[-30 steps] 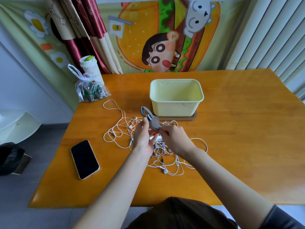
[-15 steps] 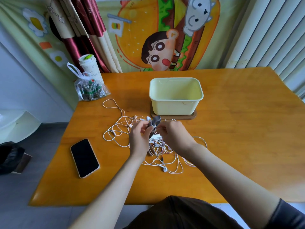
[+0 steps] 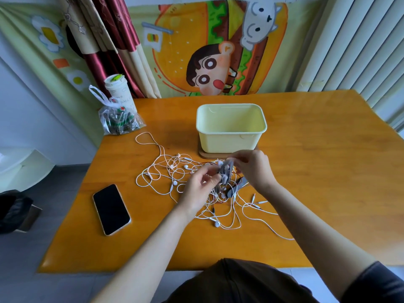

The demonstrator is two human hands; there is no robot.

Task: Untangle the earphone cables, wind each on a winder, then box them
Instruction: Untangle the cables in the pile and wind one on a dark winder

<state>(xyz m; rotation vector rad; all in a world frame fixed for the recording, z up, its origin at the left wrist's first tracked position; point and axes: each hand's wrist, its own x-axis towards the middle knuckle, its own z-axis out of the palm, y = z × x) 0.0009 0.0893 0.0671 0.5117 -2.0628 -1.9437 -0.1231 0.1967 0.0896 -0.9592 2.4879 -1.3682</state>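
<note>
Left hand [image 3: 200,190]: held above the counter [image 3: 317,171], over the middle of the cable tangle. Grip narrow, thumb and forefinger pinching the lower part of a grey winder [image 3: 225,172]. Other fingers curled beneath.

Right hand [image 3: 254,169]: just beside the left, on the far side of the winder. Grip also narrow, fingertips pinching the winder's upper end. The winder stands roughly upright between the two hands. It is motion-blurred, so its outline is unclear, and I cannot tell whether any cable is wound on it.

Earphone cables [image 3: 185,166]: white, in a loose tangle on the counter, spreading left of the hands, under them and out to the right. Several earbuds and plugs show among the loops. Some dark grey pieces lie on the tangle under the hands, too blurred to identify.

Box [image 3: 229,142]: pale yellow, lid off, standing on a brown board [image 3: 205,155] just beyond the hands. No cables in the part of the inside that shows.

Phone [image 3: 111,209]: face up, screen dark, left of the tangle. Plastic bag [image 3: 119,122] and cup [image 3: 118,92]: far left corner.
</note>
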